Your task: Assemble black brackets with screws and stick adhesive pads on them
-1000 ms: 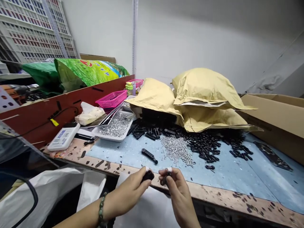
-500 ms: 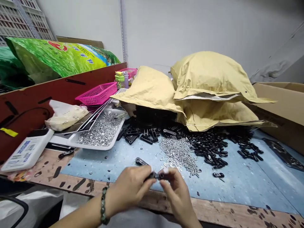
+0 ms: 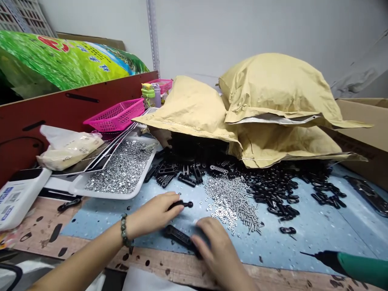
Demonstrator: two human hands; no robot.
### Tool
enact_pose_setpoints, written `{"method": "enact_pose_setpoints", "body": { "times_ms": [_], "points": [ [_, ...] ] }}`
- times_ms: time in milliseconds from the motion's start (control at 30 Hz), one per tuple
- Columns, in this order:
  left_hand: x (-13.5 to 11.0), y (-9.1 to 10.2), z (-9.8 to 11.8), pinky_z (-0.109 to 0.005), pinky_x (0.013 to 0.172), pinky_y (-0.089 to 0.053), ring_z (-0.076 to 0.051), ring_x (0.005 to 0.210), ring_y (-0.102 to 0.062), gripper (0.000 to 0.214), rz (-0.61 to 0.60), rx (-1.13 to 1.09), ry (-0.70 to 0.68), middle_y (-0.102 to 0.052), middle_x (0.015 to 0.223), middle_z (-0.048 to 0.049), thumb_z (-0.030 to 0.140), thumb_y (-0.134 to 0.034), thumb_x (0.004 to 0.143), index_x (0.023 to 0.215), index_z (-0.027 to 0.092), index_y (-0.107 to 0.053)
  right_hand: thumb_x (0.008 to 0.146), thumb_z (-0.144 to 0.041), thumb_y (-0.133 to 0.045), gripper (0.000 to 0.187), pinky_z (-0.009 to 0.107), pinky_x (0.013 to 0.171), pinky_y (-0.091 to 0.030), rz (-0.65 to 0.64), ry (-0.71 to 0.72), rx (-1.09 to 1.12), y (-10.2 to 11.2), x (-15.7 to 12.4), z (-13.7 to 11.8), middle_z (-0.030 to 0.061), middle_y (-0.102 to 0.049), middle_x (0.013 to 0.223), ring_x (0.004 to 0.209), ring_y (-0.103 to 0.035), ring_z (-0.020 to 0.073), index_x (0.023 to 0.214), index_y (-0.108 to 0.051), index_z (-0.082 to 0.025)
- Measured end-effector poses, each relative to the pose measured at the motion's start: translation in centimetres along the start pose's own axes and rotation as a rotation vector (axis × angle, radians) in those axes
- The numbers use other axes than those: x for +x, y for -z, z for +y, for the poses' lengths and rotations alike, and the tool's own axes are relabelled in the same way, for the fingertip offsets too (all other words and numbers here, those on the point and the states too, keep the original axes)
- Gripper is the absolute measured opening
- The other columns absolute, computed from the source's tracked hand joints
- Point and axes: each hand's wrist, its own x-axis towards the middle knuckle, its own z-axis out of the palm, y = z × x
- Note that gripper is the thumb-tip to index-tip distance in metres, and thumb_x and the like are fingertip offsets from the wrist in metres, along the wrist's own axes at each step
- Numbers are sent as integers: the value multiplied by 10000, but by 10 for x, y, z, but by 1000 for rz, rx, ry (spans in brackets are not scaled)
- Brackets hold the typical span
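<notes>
My left hand, with a beaded bracelet at the wrist, is closed on a small black link whose rounded end sticks out past the fingertips. Closer to the table's front edge, a longer black perforated bar lies at a slant. My right hand is at its right end, thumb and fingers curled about it; motion blurs them and partly hides the grip. Beyond the hands are loose silver nuts and a spread of silver screws.
Black parts pile up before several paper sacks. A white tray of small metal pieces stands left, near a pink basket. A green power screwdriver points in from the right. A phone-like black object lies far right.
My hands, together over black pieces before, are now apart. The left has moved up and left; the right is lower, at the longer bar. The green screwdriver has come into view.
</notes>
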Motion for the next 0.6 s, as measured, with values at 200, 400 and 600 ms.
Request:
{"method": "enact_pose_setpoints", "body": {
  "times_ms": [200,400,600],
  "points": [
    [31,-2,-6,-306,899,-414,-191,997,-539,248,133,-188,-127,-591,1032,-45,279,-435,927,1075,192,-615,896,-128,-460,158,348,718,-431,49,-42,-303,-2,36,24,63,-589,841,810,-517,222,847,-597,-190],
    [54,-17,-13,-301,883,-423,-185,966,-548,244,40,-112,-244,-591,1001,-39,256,-479,924,1101,212,-641,849,-183,-566,51,305,680,-430,78,-73,-266,1,23,29,31,-562,842,789,-525,197,822,-535,-214],
    [49,-27,-14,-327,891,-386,-201,934,-545,215,-108,-22,-331,-598,965,-39,255,-515,918,1066,243,-671,900,-228,-514,94,342,736,-455,105,-36,-191,11,5,34,68,-585,937,865,-545,215,977,-566,-219]
  ]
}}
